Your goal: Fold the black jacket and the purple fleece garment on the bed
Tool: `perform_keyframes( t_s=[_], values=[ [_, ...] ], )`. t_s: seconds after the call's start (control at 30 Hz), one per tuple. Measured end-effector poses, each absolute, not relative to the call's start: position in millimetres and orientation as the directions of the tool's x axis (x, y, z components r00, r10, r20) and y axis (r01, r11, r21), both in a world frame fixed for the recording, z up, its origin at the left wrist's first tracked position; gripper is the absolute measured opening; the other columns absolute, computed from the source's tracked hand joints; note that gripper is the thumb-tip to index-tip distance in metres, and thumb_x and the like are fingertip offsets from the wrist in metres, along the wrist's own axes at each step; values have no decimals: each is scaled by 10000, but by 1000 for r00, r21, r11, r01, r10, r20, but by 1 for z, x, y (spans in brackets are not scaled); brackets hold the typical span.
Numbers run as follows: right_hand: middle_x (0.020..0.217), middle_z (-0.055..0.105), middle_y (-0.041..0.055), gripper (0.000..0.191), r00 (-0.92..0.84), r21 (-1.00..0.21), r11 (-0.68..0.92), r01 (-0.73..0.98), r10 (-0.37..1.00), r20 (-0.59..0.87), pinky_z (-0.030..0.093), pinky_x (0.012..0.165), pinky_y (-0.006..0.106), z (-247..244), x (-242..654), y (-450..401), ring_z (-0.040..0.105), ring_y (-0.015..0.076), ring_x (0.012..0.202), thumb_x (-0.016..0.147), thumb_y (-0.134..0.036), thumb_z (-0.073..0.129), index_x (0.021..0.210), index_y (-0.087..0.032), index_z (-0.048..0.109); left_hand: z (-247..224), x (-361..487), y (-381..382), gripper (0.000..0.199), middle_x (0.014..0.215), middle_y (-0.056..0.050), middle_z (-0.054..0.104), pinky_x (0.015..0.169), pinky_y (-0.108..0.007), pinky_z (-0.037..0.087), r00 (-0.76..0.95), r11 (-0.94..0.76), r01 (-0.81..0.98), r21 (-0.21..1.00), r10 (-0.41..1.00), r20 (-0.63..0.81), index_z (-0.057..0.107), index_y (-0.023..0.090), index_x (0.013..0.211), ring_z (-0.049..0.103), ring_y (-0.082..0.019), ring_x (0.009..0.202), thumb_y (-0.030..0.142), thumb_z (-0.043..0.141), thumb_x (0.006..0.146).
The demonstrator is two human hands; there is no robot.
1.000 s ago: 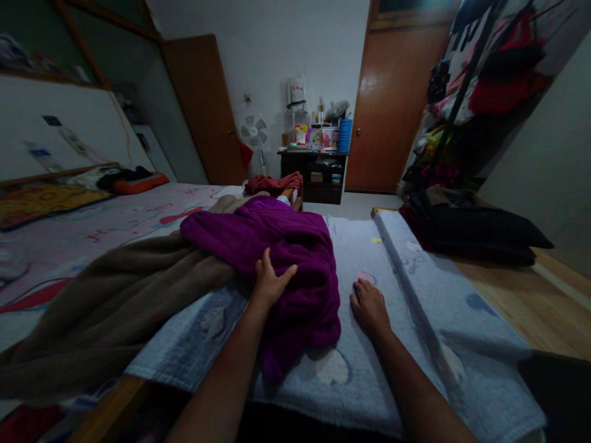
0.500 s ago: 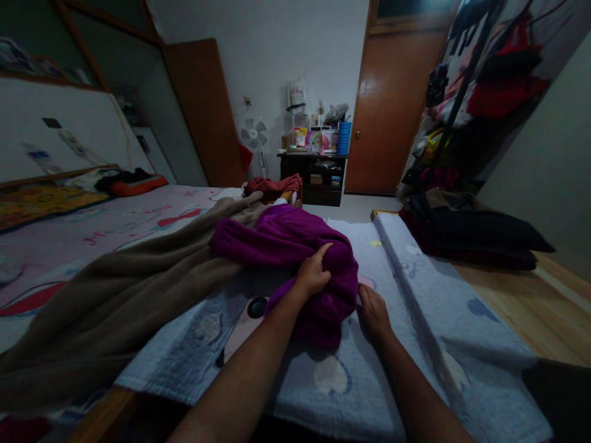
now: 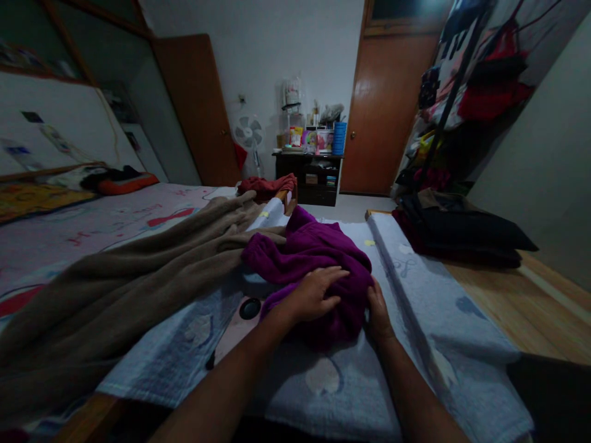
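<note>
A bunched purple garment (image 3: 332, 258) lies on the light blue patterned bedspread (image 3: 258, 381), one sleeve-like end stretched to the left. My left hand (image 3: 316, 292) rests on top of it, fingers extended and thumb apart. Against the garment's right edge is my right hand (image 3: 379, 307), its fingers upright along the cloth and partly hidden by a fold. Left of the garment, a brown fleece blanket (image 3: 175, 283) trails across the bed and touches the sleeve end. Close to my left forearm, a pink patch with a black round spot (image 3: 250, 308) shows on the bedspread.
On the right, a stack of folded dark clothes (image 3: 462, 227) sits on a wooden surface (image 3: 489, 289). A reddish cloth (image 3: 268, 183) lies at the bed's far end. Beyond stand a dark cabinet (image 3: 318, 184) and a white fan (image 3: 249, 132). A pink bedsheet (image 3: 120, 215) covers the left side.
The purple garment has shifted right and its left end has drawn in from the blanket. My left hand has gone from a pointing shape to spread flat; my right hand now lies against the cloth.
</note>
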State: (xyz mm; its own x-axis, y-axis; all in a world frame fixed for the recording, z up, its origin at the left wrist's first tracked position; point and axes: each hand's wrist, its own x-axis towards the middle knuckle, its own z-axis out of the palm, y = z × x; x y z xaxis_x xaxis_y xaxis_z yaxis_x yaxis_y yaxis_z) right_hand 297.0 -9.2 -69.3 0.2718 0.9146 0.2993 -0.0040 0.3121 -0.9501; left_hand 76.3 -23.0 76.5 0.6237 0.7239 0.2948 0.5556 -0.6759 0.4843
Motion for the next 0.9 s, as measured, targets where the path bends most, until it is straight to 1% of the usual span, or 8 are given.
perform_keyframes(
  t_s=[0.1,0.2,0.3,0.43,0.53,0.63,0.77,0.9],
  values=[
    [1364,521,89,560,246,-946,286,152,916,316,284,1115,477,-69,296,-6,434,266,1290,833,-479,542,1326,-220,490,69,42,-23,557,1448,-83,458,1138,-451,265,240,-412,757,508,897,371,505,254,1352,389,-287,1342,410,605,827],
    [1281,557,107,531,288,-935,217,282,910,298,315,1088,499,-66,296,-2,468,288,1227,791,-437,514,1263,-194,533,52,18,-16,862,1517,-166,326,1131,-503,266,25,-158,774,613,975,221,354,188,1456,294,-353,1402,582,649,748],
    [1260,535,126,509,374,-912,123,392,884,280,304,1095,497,-51,294,-1,444,304,1235,726,-352,488,1199,-180,561,36,14,-3,1016,1567,-164,218,1156,-460,238,97,-114,651,750,993,67,203,184,1513,212,-322,1444,617,665,719],
    [1370,447,131,514,388,-857,167,488,837,385,237,1137,494,-7,288,-8,357,289,1330,742,-290,434,1232,-172,537,27,33,14,995,1558,-145,271,1172,-416,220,303,-130,466,875,953,-19,266,171,1496,244,-299,1437,591,697,704],
    [1431,401,121,499,264,-759,304,576,810,524,234,1143,489,29,277,-12,340,282,1348,802,-352,472,1268,-183,529,31,54,18,935,1515,-139,367,1154,-418,268,441,-209,379,901,897,23,340,160,1465,350,-296,1387,521,731,696],
    [1429,435,111,500,107,-657,419,627,789,605,254,1136,487,50,264,-8,365,277,1342,843,-399,507,1303,-204,523,39,75,14,783,1445,-126,471,1120,-406,322,578,-374,332,866,806,127,439,148,1401,455,-272,1306,392,727,715],
    [1345,557,89,408,-69,-603,476,640,817,572,258,1124,518,35,257,10,443,255,1302,938,-394,386,1243,-217,592,42,85,11,576,1326,-83,594,1054,-370,396,708,-415,278,866,698,107,544,160,1311,556,-235,1189,294,657,762],
    [1302,598,121,388,-90,-554,351,755,892,442,313,1093,515,-9,261,33,485,286,1265,908,-390,424,1110,-188,687,33,67,22,359,1146,-65,694,955,-336,464,622,-304,322,896,782,42,664,141,1129,631,-210,1040,276,571,810]
  ],
)
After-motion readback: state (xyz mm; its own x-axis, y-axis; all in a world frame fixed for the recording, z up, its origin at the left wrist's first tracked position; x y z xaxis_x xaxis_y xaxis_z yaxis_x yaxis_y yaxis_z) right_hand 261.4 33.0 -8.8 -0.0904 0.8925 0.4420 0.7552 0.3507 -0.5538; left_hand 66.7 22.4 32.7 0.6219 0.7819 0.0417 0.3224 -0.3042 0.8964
